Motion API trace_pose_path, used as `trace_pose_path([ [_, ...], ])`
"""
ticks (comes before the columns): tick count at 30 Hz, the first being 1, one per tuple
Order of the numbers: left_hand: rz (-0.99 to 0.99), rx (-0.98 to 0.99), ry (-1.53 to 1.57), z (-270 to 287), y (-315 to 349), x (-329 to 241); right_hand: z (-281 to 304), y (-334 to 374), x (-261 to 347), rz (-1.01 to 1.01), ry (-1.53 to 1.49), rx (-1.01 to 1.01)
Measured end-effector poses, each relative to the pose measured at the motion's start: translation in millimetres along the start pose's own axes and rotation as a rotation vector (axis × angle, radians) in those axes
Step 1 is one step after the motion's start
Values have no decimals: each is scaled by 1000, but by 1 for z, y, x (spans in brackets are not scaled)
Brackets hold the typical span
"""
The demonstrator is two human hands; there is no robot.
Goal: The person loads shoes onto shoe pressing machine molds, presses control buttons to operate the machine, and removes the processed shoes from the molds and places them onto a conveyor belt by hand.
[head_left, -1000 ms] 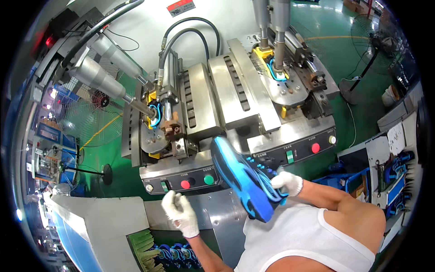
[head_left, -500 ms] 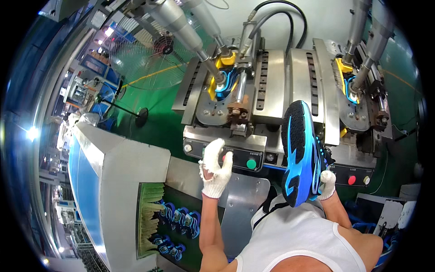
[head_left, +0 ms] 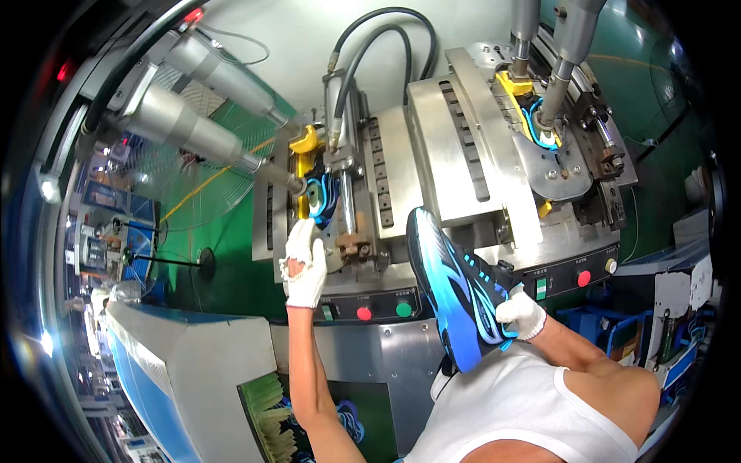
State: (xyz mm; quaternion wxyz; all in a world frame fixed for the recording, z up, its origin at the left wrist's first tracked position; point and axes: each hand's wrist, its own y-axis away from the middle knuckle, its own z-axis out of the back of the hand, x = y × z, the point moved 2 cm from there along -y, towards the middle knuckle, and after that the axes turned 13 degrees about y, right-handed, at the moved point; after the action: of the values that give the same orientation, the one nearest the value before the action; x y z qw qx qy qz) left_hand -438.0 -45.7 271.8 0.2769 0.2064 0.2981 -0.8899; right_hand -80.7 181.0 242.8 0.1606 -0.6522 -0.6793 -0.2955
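My right hand (head_left: 521, 312) wears a white knit glove and grips a sneaker (head_left: 455, 289) at its heel end. The shoe is black with a blue-to-purple sole, toe pointing up and away, tilted on its side. My left hand (head_left: 306, 264), in a matching glove, reaches out with fingers extended and thumb apart, holding nothing. Just beyond its fingertips another blue and black shoe (head_left: 323, 194) is clamped in the left station of a metal press. Whether the fingertips touch that station cannot be made out. A third shoe (head_left: 543, 130) sits clamped in the right station.
Between the stations lie steel covers (head_left: 445, 147). Control panels with a red button (head_left: 364, 313) and a green button (head_left: 404, 309) run along the press front. A white and blue machine (head_left: 197, 355) with a bristle curtain (head_left: 266, 413) stands at left; black hoses (head_left: 386, 27) arch behind.
My left hand has moved forward from the control panel toward the left station. The sneaker in my right hand has turned, showing more of its side. The view has shifted.
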Motion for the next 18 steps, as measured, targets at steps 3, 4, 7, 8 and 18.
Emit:
trace_pose_path([
  [3,-14,0,37,-26,-30,47,-4,4,1,-17,53,-60],
  [4,19,29,-53,-32,-39,64,-9,5,3,6,100,-79],
  [7,391,178,-54,-74,-84,61,-11,18,17,11,168,-158],
  [8,159,-8,33,-79,-86,83,-12,22,16,43,214,-145],
  [18,387,18,-177,-46,-144,89,-25,23,25,-3,203,-322],
])
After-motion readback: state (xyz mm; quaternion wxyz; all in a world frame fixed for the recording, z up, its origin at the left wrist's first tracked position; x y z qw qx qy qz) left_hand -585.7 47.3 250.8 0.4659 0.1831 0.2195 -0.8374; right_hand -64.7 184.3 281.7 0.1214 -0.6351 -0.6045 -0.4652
